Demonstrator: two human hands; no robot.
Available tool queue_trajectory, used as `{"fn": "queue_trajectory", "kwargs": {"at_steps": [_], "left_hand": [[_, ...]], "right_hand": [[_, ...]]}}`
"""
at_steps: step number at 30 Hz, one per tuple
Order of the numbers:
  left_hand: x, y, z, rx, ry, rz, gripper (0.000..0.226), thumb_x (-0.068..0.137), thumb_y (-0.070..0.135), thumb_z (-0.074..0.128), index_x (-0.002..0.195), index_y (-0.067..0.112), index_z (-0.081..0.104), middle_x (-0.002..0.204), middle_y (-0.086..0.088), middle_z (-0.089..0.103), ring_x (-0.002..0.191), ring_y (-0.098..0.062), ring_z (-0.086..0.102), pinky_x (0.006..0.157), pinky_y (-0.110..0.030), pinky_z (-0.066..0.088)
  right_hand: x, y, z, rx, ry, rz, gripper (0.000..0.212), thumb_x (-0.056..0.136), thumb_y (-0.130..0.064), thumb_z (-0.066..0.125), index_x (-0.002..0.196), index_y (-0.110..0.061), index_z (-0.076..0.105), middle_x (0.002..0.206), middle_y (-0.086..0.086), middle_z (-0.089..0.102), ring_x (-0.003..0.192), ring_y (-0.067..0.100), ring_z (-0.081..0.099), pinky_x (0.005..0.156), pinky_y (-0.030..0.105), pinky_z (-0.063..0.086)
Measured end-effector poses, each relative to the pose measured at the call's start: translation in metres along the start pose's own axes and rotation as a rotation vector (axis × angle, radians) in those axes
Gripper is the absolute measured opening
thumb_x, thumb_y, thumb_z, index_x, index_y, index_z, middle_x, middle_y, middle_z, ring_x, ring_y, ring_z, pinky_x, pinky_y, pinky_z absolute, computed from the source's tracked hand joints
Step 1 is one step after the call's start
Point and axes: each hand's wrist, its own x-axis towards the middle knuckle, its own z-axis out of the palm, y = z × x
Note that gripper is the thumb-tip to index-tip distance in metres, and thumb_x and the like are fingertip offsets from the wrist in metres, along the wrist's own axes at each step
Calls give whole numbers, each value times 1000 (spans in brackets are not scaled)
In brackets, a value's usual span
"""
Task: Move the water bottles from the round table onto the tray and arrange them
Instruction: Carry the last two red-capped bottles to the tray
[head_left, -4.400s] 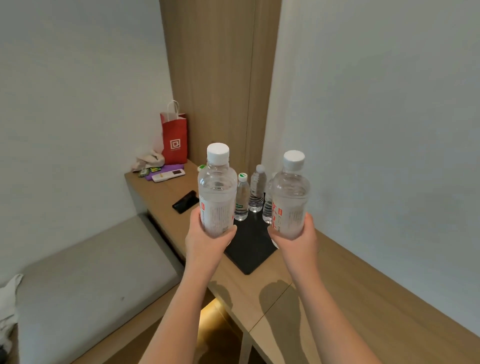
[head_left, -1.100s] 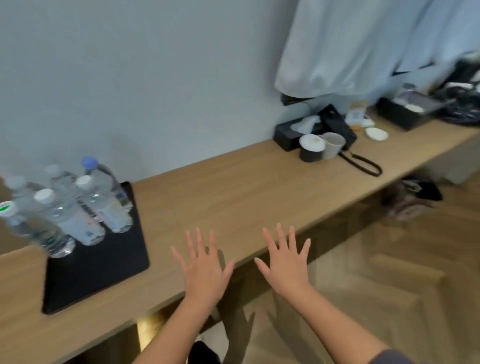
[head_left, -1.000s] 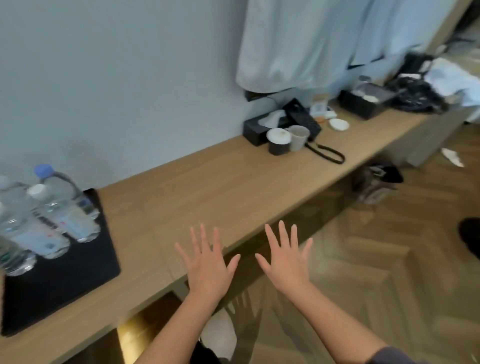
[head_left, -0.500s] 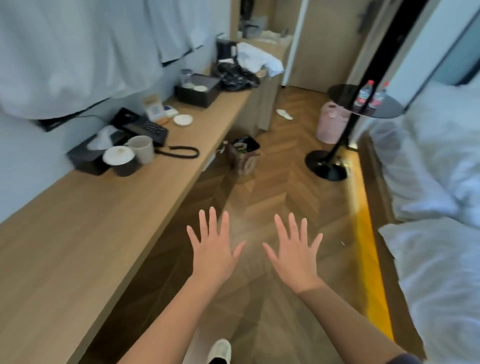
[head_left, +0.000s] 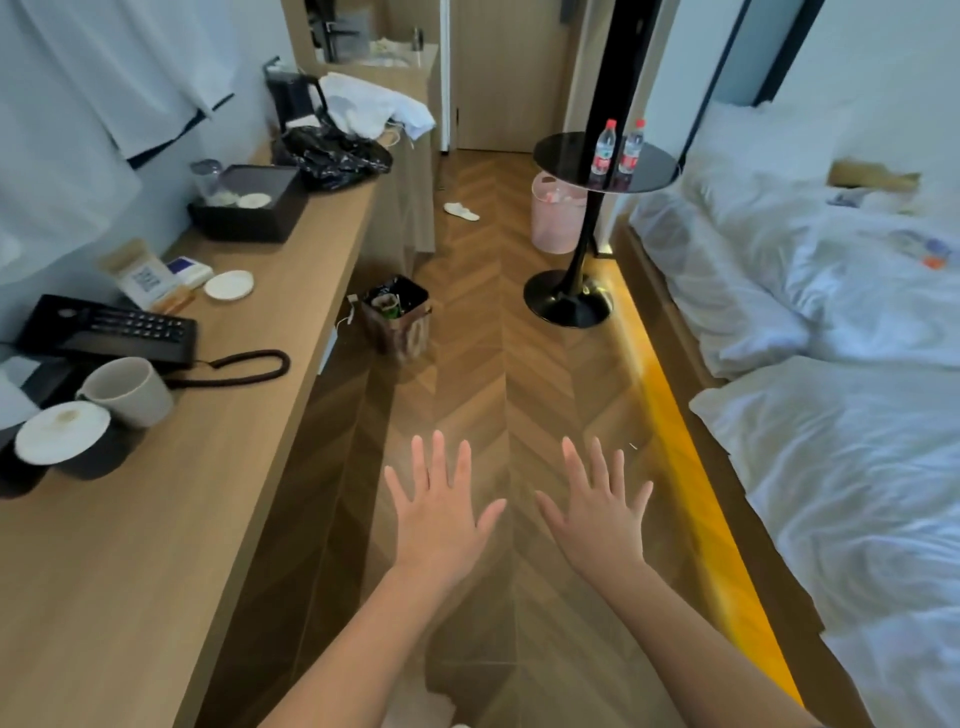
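The left hand (head_left: 441, 512) and right hand (head_left: 597, 512) are empty, fingers spread. Fetching step: two bottles (head_left: 604, 148) stand on the round bench (head_left: 561, 156), upper right. Next, walk there and grip them.

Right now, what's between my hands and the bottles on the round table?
Head view: bare herringbone floor from left hand and right hand to the water bottles on the round table.

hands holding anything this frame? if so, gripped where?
Nothing held. Left hand and right hand are both spread open above the floor; two water bottles stand on the round table ahead.
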Motion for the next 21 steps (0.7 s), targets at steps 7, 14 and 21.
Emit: {"fn": "queue_trajectory", "kwargs": {"at_steps": [7, 14, 21], "left_hand": [[53, 12, -7, 30, -3, 23, 84, 84, 72, -2, 153, 24, -6, 160, -9, -12, 145, -32, -18, 114, -61, 1], [136, 47, -3, 28, 2, 14, 81, 88, 69, 5, 153, 23, -6, 160, -9, -12, 145, -31, -19, 114, -62, 2], [241, 100, -11, 35, 26, -39, 80, 88, 70, 6, 153, 24, -4, 161, -9, -9, 146, -31, -16, 114, -61, 2]], "right_hand": [[50, 11, 2, 58, -10, 56, 74, 93, -71, 17, 155, -36, -6, 166, 1, -7, 150, 33, -11, 115, 64, -2], [141, 42, 9, 62, -22, 43, 76, 92, -72, 17, 155, -37, -8, 166, 2, -7, 150, 34, -9, 115, 62, -1], [256, 95, -17, 28, -51, -8, 76, 92, -73, 20, 154, -39, -7, 165, 2, -11, 150, 35, -12, 114, 64, -5]]}}
